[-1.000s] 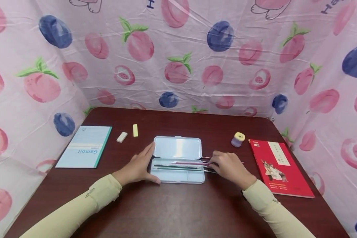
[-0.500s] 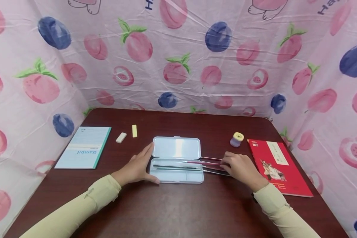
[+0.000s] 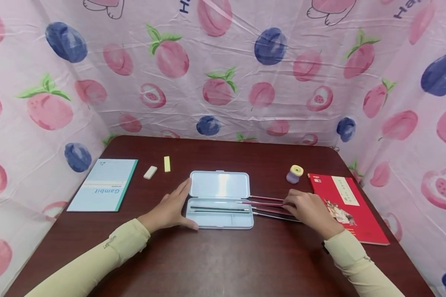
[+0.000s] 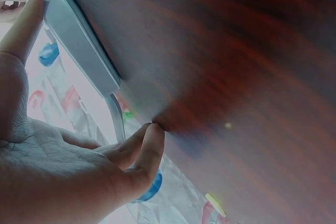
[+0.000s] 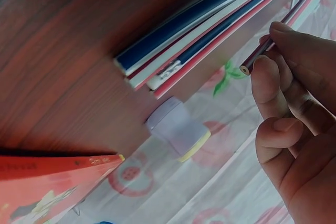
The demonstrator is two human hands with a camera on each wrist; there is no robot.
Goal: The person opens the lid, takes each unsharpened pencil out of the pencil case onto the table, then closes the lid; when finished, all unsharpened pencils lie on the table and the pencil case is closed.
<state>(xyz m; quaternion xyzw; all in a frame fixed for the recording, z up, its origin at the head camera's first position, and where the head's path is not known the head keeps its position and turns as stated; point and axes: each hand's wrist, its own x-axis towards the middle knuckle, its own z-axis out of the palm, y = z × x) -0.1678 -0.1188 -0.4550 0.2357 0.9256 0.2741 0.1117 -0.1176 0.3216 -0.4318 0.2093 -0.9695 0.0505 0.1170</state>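
Note:
An unfolded pale blue pencil case (image 3: pixel 220 185) lies mid-table with several pencils (image 3: pixel 220 209) in its front tray. My left hand (image 3: pixel 169 210) rests against its left end, fingers spread along the lid side and thumb at the front edge. To the right of the case, my right hand (image 3: pixel 308 209) pinches a dark red pencil (image 5: pixel 257 59) near its end, between thumb and forefinger. That pencil's other end reaches over the tray. More pencils (image 5: pixel 210 32), blue, white and red, stick out beyond the case's right side, below that hand; one has a metal-banded eraser end.
A white eraser (image 3: pixel 150 172) and a small yellow strip (image 3: pixel 167 163) lie behind the left hand. A Gambit notebook (image 3: pixel 104 185) is at the left edge. A small purple object with a yellow top (image 3: pixel 295 174) and a red book (image 3: pixel 347 208) stand at the right.
My right hand has moved to the right, drawing the red pencil partly off the tray. Other pencils also extend farther right of the case. The left hand stays on the case.

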